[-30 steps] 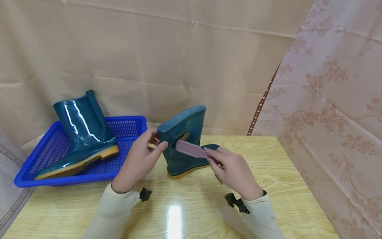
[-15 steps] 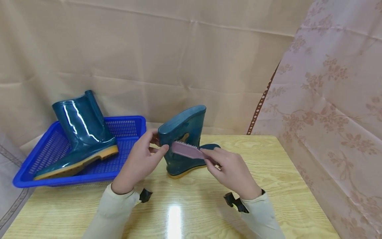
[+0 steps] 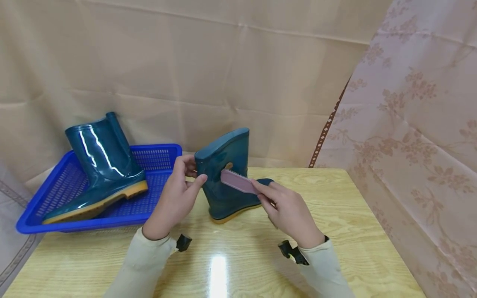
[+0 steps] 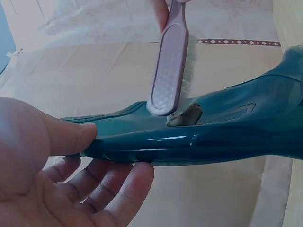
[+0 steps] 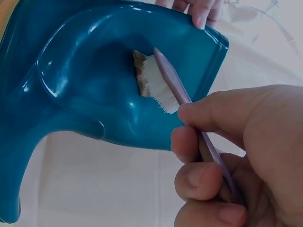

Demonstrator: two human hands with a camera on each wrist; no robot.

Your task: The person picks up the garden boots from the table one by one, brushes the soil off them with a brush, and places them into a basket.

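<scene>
A dark teal rubber boot [image 3: 227, 190] with a yellow sole stands on the table, toe pointing right. My left hand [image 3: 175, 194] grips its shaft near the top rim, thumb on one side and fingers on the other, as the left wrist view shows. On the side of the shaft sits a brownish patch [image 5: 140, 73], like dried mud. My right hand [image 3: 288, 209] holds a pinkish-purple scrub brush [image 3: 238, 182] by its handle. The brush's white bristles [image 5: 161, 85] lie right at the brown patch in the right wrist view.
To the left, a blue plastic basket [image 3: 164, 165] bears a second teal boot [image 3: 102, 159], leaning with its sole partly showing. The wood-grain table [image 3: 253, 256] ends at the right near a floral cloth [image 3: 421, 157]. A beige curtain [image 3: 208, 66] hangs behind.
The brush first slid left along the boot's shaft, then came back right and a little up. The boot's top has shifted slightly left and up with my left hand.
</scene>
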